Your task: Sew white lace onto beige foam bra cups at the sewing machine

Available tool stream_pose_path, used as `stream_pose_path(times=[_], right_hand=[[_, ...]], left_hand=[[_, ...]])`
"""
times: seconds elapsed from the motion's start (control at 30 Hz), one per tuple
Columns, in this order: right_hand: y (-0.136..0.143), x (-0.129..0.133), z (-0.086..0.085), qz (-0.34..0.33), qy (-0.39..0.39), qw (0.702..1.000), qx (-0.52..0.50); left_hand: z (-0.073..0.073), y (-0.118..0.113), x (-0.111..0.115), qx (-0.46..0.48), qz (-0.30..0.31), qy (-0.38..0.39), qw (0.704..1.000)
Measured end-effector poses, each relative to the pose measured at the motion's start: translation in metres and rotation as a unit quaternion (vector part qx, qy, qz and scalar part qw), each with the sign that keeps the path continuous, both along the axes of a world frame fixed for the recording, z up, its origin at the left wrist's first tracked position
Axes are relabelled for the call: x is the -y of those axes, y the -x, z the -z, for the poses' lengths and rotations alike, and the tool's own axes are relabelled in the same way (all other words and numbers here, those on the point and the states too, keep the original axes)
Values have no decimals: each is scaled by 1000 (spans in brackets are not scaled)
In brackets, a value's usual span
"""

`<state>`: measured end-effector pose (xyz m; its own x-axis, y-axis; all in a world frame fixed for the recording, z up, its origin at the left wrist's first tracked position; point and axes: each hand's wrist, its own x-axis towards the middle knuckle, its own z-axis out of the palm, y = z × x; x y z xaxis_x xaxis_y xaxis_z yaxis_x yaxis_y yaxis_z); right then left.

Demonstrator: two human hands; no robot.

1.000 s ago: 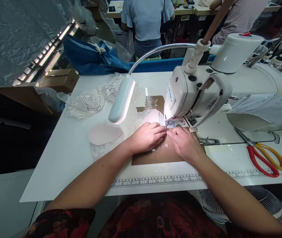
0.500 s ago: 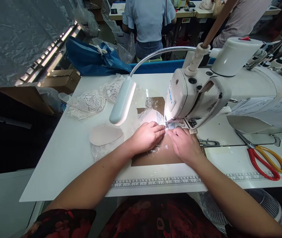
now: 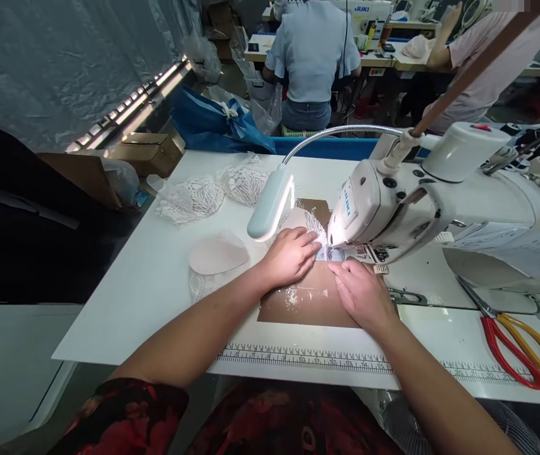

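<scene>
From the needle: lace cups point(image 3: 201, 197) at ten o'clock; beige pad point(image 3: 220, 254), nine; gooseneck lamp point(image 3: 269, 205) overhanging, ten. Left hand point(image 3: 293, 258) flattened on lace-edged cup point(image 3: 314, 222) beside sewing machine point(image 3: 362, 205); right hand point(image 3: 362, 291) curled, five, grip undeterminable; scissors point(image 3: 511, 338), four.

White and brown ground with red, yellow and blue accents

Sewing machine point(image 3: 369, 202): white, blue lettering. Table point(image 3: 132, 303): white; ruler strip point(image 3: 298, 361) along the near edge, black ticks and numerals. Lace pieces point(image 3: 198, 199), far left: white, openwork pattern. Sheet point(image 3: 308, 300): brown. Lamp head point(image 3: 270, 205): pale blue-green. Scissors point(image 3: 521, 347), right: one handle red, one yellow. Sleeve point(image 3: 128, 411), near left: black with irregular red patches. Cloth bundle point(image 3: 217, 123), far left: deep blue. Seated person's shirt point(image 3: 315, 50), far: light blue.
</scene>
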<state>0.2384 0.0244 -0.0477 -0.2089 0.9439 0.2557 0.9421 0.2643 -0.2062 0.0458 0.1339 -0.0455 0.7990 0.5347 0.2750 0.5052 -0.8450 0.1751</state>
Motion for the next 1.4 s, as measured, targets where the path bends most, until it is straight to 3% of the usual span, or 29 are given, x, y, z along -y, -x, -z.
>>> stream_pose_path(times=[0.43, 0.57, 0.67, 0.77, 0.83, 0.87, 0.97, 1.03, 1.07, 1.17, 1.23, 1.3, 1.4], right_hand=[[-7, -2, 7, -21, -8, 1000, -17], [-11, -1, 10, -34, -10, 999, -32], [-12, 0, 11, -33, -10, 999, -38], [-13, 2, 12, -30, -7, 999, -38], [-13, 2, 12, -30, -6, 999, -33], [-13, 2, 12, -29, -5, 999, -31], [-12, 2, 12, -27, -4, 999, -30], [-12, 1, 12, -28, -5, 999, -32], [-12, 1, 12, -27, -6, 999, -34], [-11, 2, 8, -16, -9, 999, -50], [-10, 4, 5, -6, -9, 996, -88], [-10, 8, 1, 10, -12, 988, -152], [-11, 14, -4, 16, -29, 971, -237]], left_hand=[[2, 12, -8, -8, -122, 7, 993], [-18, 23, -4, -5, -136, 46, 990], [-44, 49, -1, 13, -188, 56, 981], [-59, 94, -1, -23, -314, 44, 948], [-55, 126, 2, -54, -398, 75, 913], [-51, 140, 5, -53, -411, 112, 903], [-36, 163, 24, 33, -365, 203, 908], [-34, 159, 43, 127, -298, 289, 901], [-36, 152, 53, 173, -257, 352, 883], [-51, 115, 75, 266, -108, 539, 792], [-58, 85, 78, 265, -22, 595, 759], [-56, 57, 72, 226, 7, 578, 784], [-41, 23, 56, 132, -40, 455, 880]])
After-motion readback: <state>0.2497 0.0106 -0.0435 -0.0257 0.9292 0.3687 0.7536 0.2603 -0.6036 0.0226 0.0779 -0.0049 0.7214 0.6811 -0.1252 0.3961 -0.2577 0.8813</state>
